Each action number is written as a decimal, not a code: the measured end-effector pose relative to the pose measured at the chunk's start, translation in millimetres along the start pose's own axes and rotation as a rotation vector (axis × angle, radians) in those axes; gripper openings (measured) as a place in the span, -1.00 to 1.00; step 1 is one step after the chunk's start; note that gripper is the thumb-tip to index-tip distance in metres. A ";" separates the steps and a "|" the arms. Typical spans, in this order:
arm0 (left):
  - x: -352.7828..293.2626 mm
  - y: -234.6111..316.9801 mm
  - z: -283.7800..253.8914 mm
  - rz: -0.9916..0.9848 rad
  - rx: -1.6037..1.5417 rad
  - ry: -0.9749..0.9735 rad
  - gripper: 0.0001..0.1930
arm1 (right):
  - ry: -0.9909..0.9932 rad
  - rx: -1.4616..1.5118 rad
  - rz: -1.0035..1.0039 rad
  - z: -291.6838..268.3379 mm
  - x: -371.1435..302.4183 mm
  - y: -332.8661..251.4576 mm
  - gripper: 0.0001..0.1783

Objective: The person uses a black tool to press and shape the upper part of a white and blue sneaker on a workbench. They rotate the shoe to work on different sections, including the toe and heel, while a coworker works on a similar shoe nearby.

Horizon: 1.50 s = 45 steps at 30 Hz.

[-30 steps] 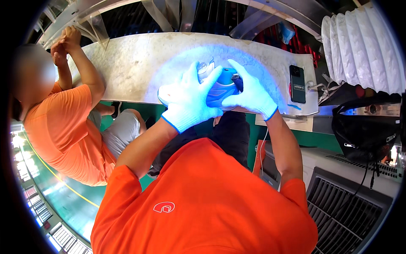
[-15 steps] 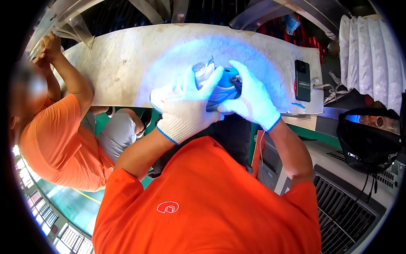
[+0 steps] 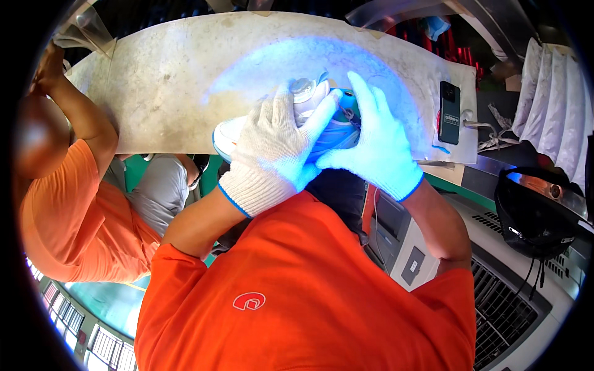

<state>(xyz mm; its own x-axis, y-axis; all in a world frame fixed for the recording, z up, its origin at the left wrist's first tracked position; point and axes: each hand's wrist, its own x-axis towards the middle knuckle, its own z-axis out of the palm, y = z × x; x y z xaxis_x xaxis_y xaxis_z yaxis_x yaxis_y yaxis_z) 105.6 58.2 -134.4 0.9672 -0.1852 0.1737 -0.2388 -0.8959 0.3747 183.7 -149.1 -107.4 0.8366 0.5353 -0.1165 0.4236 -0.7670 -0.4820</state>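
Between my hands lies a white and light-blue sports shoe [image 3: 333, 141], on its side or tilted, near the front edge of the table [image 3: 164, 86]. My left hand [image 3: 267, 141], in a white knit glove, wraps over the shoe's left part, its thumb pointing up to the right across it. My right hand [image 3: 378, 143], gloved too, cups the other end with fingers stretched upward and thumb against the side. A round greyish patch [image 3: 303, 89] shows on the shoe's white upper part. Blue light falls over the shoe and right glove. The palms hide much of the shoe.
A dark phone [image 3: 449, 111] and a small blue strip [image 3: 441, 149] lie at the table's right end. Beyond hang a white pleated hose [image 3: 552, 108] and a black bag [image 3: 533, 216]. At left sits a co-worker in an orange shirt [image 3: 77, 207].
The view has shifted, so the table sits higher in it. Both hands stay on the shoe; my right fingers point more straight up, and more of the shoe's white left end shows.
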 end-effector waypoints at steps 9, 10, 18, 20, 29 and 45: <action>-0.9 -4.7 0.0 -0.022 -0.169 0.010 0.11 | 0.043 0.026 -0.036 12.2 -3.2 -3.8 0.33; 1.6 -4.3 -3.2 -0.026 -0.178 0.008 0.12 | 0.034 0.039 -0.004 10.7 -0.6 -5.8 0.30; -2.3 13.2 -36.3 -0.123 -0.138 -0.193 0.19 | -0.067 0.016 0.088 -3.4 -1.5 -18.3 0.31; -17.9 -9.4 -48.2 -0.015 -0.324 -0.172 0.17 | -0.019 0.003 0.052 -3.8 -10.0 -16.6 0.32; -91.1 -91.1 -74.7 -0.267 -0.467 -0.104 0.15 | 0.086 0.057 0.011 9.7 -26.5 -15.1 0.29; -31.3 -58.6 -55.6 -0.308 -0.417 -0.400 0.13 | 0.085 0.062 -0.040 14.6 -25.7 -4.4 0.26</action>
<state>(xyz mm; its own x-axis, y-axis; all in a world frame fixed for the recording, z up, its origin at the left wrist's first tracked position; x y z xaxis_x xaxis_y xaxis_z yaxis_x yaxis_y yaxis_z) 84.5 138.9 -111.2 0.9350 -0.1534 -0.3198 0.1185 -0.7147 0.6893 155.3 -154.3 -115.0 0.8470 0.5310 -0.0235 0.4371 -0.7210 -0.5376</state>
